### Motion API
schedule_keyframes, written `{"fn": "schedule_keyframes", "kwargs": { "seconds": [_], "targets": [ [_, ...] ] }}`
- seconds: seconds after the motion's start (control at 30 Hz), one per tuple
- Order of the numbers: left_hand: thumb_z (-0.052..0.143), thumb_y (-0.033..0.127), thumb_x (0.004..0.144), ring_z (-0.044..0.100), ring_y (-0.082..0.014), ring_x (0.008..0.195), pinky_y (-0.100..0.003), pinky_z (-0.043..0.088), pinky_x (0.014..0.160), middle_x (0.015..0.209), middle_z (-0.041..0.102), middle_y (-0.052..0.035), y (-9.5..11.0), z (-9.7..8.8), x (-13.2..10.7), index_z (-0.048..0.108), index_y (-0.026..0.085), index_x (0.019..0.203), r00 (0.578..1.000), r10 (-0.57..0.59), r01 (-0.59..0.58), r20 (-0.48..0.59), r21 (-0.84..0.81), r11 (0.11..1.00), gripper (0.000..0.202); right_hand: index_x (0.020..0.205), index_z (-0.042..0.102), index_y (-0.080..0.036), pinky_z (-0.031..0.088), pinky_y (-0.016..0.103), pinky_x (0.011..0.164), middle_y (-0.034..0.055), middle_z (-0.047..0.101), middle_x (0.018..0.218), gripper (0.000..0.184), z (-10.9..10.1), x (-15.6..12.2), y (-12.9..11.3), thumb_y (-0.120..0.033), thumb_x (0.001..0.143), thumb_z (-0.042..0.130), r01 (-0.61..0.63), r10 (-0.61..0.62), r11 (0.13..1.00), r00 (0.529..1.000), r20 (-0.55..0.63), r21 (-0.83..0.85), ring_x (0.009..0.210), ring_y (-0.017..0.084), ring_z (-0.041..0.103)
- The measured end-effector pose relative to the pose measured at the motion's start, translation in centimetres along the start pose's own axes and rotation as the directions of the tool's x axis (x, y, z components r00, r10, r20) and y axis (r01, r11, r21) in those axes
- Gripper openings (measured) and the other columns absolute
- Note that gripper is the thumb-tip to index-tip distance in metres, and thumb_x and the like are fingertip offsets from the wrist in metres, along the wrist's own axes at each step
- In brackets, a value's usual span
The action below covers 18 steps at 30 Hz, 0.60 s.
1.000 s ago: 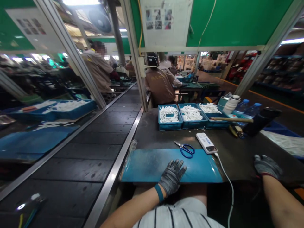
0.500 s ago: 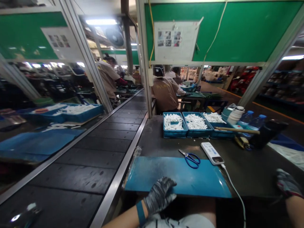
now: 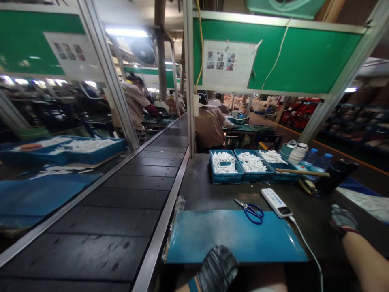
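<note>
My left hand (image 3: 216,267), in a grey work glove and blurred by motion, sits at the near edge of a blue mat (image 3: 237,237) and grips nothing visible. My right hand (image 3: 343,219), also gloved, rests over the dark bench top (image 3: 316,215) at the far right, touching nothing I can pick out. Blue-handled scissors (image 3: 253,213) and a white power bank (image 3: 276,202) with a white cable lie beyond the mat. Further off stand three blue trays (image 3: 226,176) heaped with white sticks.
A black conveyor belt (image 3: 100,215) with a metal side rail runs along the bench's left side. Water bottles (image 3: 310,159) and a black flask (image 3: 336,176) stand at the right. A wooden handle (image 3: 304,172) lies across the last tray. A co-worker in brown (image 3: 209,127) sits beyond.
My left hand has dropped toward me, off the mat's near edge. My right hand has moved left, further into view. The whole scene sits lower in the picture as my head tilts up.
</note>
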<state>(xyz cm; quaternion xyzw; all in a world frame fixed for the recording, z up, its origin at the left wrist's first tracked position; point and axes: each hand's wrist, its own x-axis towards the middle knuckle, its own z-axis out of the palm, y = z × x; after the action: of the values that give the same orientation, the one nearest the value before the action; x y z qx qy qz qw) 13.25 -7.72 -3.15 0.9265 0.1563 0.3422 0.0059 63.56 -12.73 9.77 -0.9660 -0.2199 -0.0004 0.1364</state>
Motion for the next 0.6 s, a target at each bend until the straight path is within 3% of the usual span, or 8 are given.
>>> {"fn": "schedule_keyframes", "kwargs": {
  "seconds": [0.1, 0.27, 0.47, 0.6],
  "targets": [
    [0.05, 0.036, 0.092, 0.062, -0.0164, 0.072, -0.03, 0.05, 0.073, 0.082, 0.069, 0.0025, -0.5, 0.4, -0.3, 0.059, 0.024, 0.1, 0.991, 0.087, -0.093, -0.098, -0.055, 0.994, 0.017, 0.111, 0.067, -0.009, 0.05, 0.042, 0.089, 0.0293, 0.056, 0.122, 0.045, 2.3, -1.8, -0.3, -0.034, 0.083, 0.043, -0.121, 0.119, 0.993, 0.989, 0.091, 0.016, 0.114, 0.038, 0.056],
    [0.052, 0.04, 0.09, 0.065, -0.0171, 0.076, -0.03, 0.05, 0.075, 0.086, 0.07, 0.0016, -1.0, 1.0, -0.6, 0.059, 0.026, 0.1, 0.989, 0.023, -0.037, -0.143, -0.093, 0.995, 0.019, 0.134, 0.054, -0.004, 0.038, 0.048, 0.108, 0.0187, 0.043, 0.143, 0.058, 5.9, -3.5, -0.1, -0.032, 0.086, 0.04, -0.116, 0.118, 0.992, 0.992, 0.036, -0.048, 0.131, 0.037, 0.041],
    [0.06, 0.04, 0.085, 0.064, -0.0151, 0.073, -0.027, 0.05, 0.073, 0.083, 0.07, 0.0045, -1.4, 2.3, -1.2, 0.059, 0.026, 0.097, 0.996, 0.018, -0.031, -0.084, -0.167, 0.985, 0.018, 0.127, 0.061, -0.004, 0.047, 0.048, 0.101, 0.0178, 0.051, 0.136, 0.05, 6.5, -3.4, 0.2, -0.027, 0.088, 0.041, -0.104, 0.103, 0.989, 0.995, -0.01, -0.104, 0.125, 0.036, 0.048],
    [0.063, 0.042, 0.083, 0.064, -0.0144, 0.069, -0.027, 0.049, 0.068, 0.082, 0.07, 0.0072, -1.5, 2.9, -1.3, 0.058, 0.028, 0.098, 0.998, 0.053, -0.058, -0.043, -0.143, 0.988, 0.022, 0.124, 0.063, -0.004, 0.047, 0.049, 0.1, 0.019, 0.052, 0.134, 0.051, 6.5, -3.2, 0.4, -0.028, 0.084, 0.042, -0.125, 0.126, 0.987, 0.992, 0.009, -0.098, 0.122, 0.037, 0.05]
  ]
}}
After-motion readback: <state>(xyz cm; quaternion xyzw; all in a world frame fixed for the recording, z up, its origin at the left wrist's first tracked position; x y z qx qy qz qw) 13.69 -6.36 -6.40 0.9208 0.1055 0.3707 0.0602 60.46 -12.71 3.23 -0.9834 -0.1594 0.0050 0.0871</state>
